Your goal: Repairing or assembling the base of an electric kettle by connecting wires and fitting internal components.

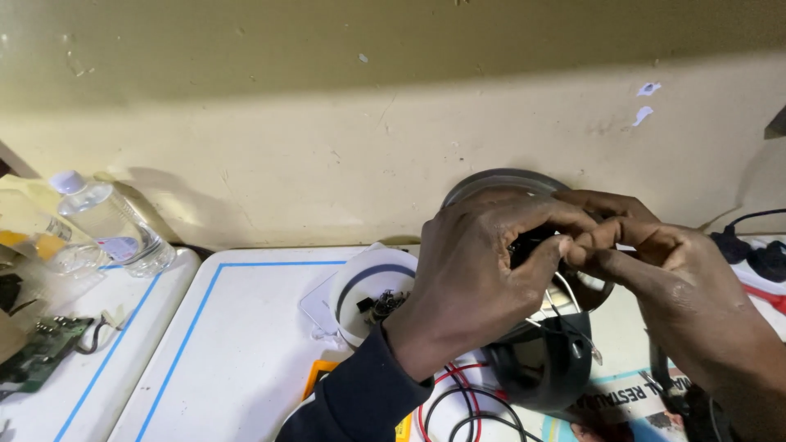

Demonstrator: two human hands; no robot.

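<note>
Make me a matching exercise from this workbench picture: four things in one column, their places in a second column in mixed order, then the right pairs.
Things:
1. plastic bottle
2. green circuit board
3. white round cover
4. red and black wires

Places:
A. near bottom edge, below the left hand
B. far left, lying against the wall
C. middle of the table, holding small dark parts
D. lower left edge of the view

Pairs: 1-B, 2-D, 3-C, 4-A
</note>
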